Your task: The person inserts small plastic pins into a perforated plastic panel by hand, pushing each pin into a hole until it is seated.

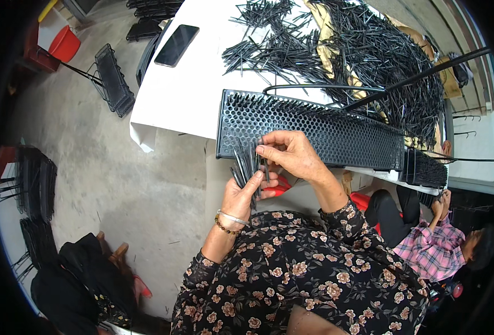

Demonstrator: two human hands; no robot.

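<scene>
A flowered shirt (280, 268) was seen below both hands. A bundle of black sticks (246, 159) was held in the left hand (240, 196). At its upper end, the right hand (293, 155) was narrowly pinched; the number of sticks gripped could not be told. Just beyond the hands, a perforated rack (314, 129) was seen.

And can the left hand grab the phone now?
Probably not: the left hand is full of black sticks, and the phone lies farther off on the white table, beyond the tray's left end.
</scene>
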